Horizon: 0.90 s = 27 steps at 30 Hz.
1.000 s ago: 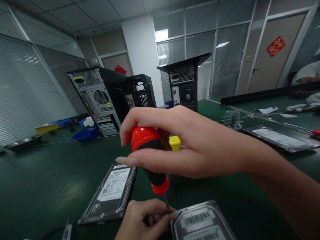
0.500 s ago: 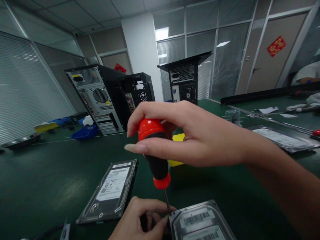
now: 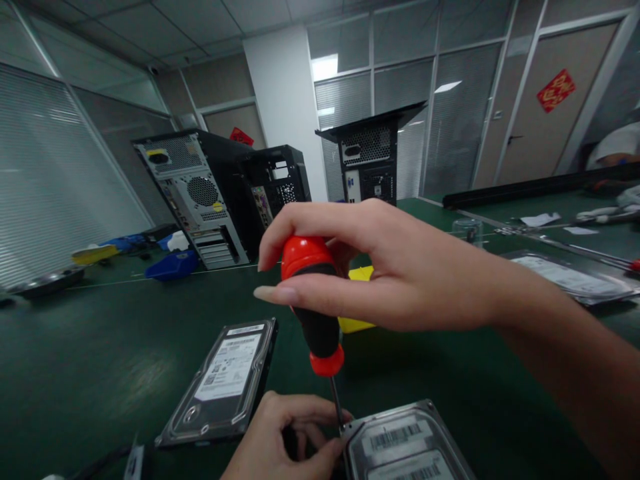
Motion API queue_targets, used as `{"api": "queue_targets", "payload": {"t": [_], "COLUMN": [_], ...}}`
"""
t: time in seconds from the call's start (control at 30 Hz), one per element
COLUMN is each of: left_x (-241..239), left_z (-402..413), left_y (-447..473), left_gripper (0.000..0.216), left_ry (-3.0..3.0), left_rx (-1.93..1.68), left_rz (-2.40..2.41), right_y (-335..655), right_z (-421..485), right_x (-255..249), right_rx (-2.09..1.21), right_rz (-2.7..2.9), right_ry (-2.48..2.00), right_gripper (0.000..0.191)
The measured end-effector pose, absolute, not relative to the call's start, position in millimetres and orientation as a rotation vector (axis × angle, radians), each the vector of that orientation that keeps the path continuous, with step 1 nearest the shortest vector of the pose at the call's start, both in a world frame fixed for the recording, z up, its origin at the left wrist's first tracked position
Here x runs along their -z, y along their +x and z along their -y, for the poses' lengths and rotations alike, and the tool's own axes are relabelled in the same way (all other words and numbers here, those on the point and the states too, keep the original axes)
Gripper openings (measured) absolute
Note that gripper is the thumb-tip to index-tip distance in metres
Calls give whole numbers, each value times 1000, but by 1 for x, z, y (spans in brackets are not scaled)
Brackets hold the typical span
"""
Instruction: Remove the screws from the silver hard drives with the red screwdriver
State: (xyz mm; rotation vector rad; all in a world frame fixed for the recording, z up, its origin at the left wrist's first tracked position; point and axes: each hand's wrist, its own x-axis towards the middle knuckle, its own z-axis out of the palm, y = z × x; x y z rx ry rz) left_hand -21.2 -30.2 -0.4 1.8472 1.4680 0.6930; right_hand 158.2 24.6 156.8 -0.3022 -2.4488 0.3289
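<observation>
My right hand (image 3: 400, 267) is closed around the red and black handle of a screwdriver (image 3: 323, 333) from above. The screwdriver leans slightly, its metal shaft pointing down to the near-left corner area of a silver hard drive (image 3: 400, 443). My left hand (image 3: 280, 437) has its fingers curled at that same corner, thumb against the drive's edge and index finger behind the shaft. The tip itself is partly hidden by the fingers. A second hard drive (image 3: 227, 380) with a white label lies flat to the left. The lower part of the silver drive is cut off by the frame.
Computer cases (image 3: 200, 193) stand at the back, one with a raised panel (image 3: 370, 153). A yellow container (image 3: 357, 323) sits behind the screwdriver. Another hard drive (image 3: 565, 277) lies on the right, beside a clear cup (image 3: 467, 232). A blue tray (image 3: 173, 265) rests at left.
Almost nothing differs. The right hand and screwdriver handle appear shifted very slightly right, along with the whole view. Both hands keep their hold.
</observation>
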Motion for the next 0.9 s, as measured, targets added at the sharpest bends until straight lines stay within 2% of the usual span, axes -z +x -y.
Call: {"api": "queue_targets", "payload": {"t": [0.2, 0.9], "left_x": [6, 0], "left_z": [21, 27], "left_y": [-24, -22], "left_gripper": [23, 22], "left_ry": [1784, 2006], "left_rx": [-626, -589], "left_rz": [-1305, -1329], "right_y": [157, 157], "right_z": [-24, -21], "right_x": [-158, -157], "right_rx": [-319, -321], "right_rz": [2444, 2440], "right_ry": [-310, -298], "right_gripper": [20, 21]}}
